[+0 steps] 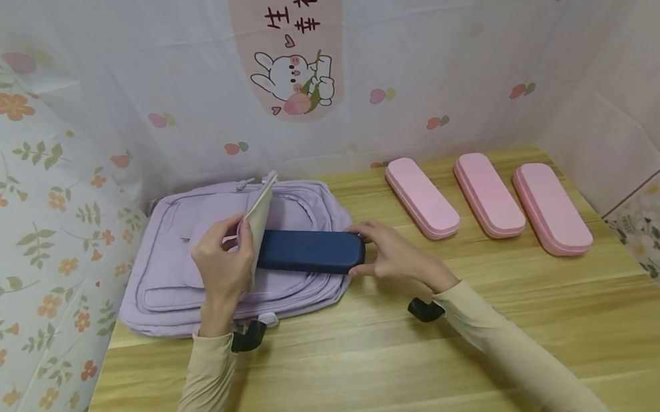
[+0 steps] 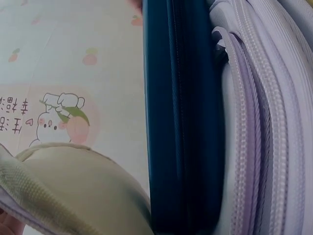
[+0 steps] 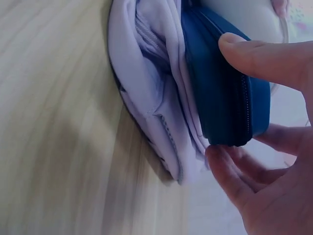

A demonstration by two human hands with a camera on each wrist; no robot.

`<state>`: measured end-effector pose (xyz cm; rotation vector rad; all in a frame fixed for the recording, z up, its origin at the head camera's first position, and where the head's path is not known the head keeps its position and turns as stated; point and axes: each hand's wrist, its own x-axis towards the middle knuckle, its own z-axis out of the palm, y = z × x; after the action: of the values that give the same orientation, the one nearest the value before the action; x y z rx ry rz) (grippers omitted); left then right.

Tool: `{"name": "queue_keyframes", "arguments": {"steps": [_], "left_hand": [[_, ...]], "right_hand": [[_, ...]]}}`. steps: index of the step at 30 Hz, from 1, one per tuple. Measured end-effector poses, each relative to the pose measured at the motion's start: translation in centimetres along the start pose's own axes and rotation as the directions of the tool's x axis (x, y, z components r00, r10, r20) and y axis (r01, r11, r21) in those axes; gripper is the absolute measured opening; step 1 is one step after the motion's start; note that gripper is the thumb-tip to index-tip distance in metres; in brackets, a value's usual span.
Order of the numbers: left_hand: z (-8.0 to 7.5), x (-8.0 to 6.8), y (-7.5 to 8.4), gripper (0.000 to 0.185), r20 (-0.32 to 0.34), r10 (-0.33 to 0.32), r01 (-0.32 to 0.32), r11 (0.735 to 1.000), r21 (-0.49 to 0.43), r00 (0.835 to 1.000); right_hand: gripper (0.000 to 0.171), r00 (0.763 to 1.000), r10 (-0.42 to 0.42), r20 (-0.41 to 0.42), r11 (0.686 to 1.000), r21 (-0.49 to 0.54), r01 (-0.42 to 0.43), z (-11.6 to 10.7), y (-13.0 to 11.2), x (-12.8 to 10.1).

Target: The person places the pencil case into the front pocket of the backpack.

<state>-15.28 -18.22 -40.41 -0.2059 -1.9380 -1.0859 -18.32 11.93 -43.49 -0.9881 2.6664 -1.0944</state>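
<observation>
A lavender backpack lies flat on the table, its front pocket flap lifted on edge. My left hand pinches that flap, whose pale inner side fills the lower left of the left wrist view. A dark blue zippered pencil case lies across the backpack, its left end hidden behind the flap. My right hand grips the case's right end. In the right wrist view the thumb lies over one side of the case, with fingers at its end and opposite side.
Three pink zippered cases, the left, middle and right, lie in a slanted row on the wooden table. A printed curtain hangs close behind the backpack. More patterned cloth borders the left and right sides.
</observation>
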Motion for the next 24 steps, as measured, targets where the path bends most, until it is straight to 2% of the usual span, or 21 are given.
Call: {"name": "queue_keyframes", "arguments": {"steps": [6, 9, 15, 20, 24], "left_hand": [[0.0, 0.1, 0.0, 0.013, 0.005, 0.001, -0.001, 1.0, 0.014, 1.0], [0.1, 0.1, 0.2, 0.013, 0.008, 0.001, -0.001, 1.0, 0.002, 1.0], [0.4, 0.2, 0.5, 0.012, 0.005, -0.001, 0.001, 1.0, -0.024, 1.0], [0.5, 0.2, 0.6, 0.013, 0.0, -0.005, 0.005, 1.0, -0.021, 1.0], [0.5, 0.2, 0.7, 0.012, -0.007, -0.009, 0.009, 1.0, -0.019, 1.0]], "right_hand": [[0.079, 0.999, 0.001, 0.036, 0.999, -0.036, 0.001, 0.2, -0.3, 1.0], [0.08, 0.999, -0.004, 0.046, 1.0, -0.018, 0.004, 0.4, -0.5, 1.4], [0.076, 0.998, -0.062, 0.013, 0.998, 0.019, 0.062, 1.5, -1.2, 2.4], [0.073, 0.993, -0.115, -0.003, 0.993, 0.009, 0.115, 2.6, -1.6, 3.5], [0.07, 0.992, -0.124, -0.005, 0.992, -0.004, 0.124, 3.4, -2.0, 4.1]]}}
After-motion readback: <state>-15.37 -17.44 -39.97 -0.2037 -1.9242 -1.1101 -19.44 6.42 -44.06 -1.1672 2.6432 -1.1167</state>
